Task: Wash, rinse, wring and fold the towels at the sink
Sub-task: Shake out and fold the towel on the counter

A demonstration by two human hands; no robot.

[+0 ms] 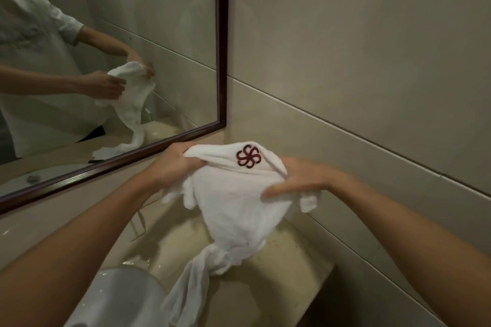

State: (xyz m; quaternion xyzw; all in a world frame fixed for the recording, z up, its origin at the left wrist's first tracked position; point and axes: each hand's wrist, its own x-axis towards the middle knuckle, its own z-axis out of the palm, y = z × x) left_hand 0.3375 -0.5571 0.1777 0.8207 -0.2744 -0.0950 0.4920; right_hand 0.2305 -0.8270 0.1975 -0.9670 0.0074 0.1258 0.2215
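Towel (239,202) held up between left hand (174,164) and right hand (297,178), over counter (287,260). Towel's tail trails down onto counter beside sink (119,297), lower left. Mirror (132,48) behind, left. Wall (358,61) right.

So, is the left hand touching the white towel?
Touching. The head view shows the left hand gripping the upper left edge of the white towel, fingers curled into the cloth.

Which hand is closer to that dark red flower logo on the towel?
Left, narrowly. The left hand grips the towel edge just left of the logo. The right hand holds the towel's other side, lower and further right.
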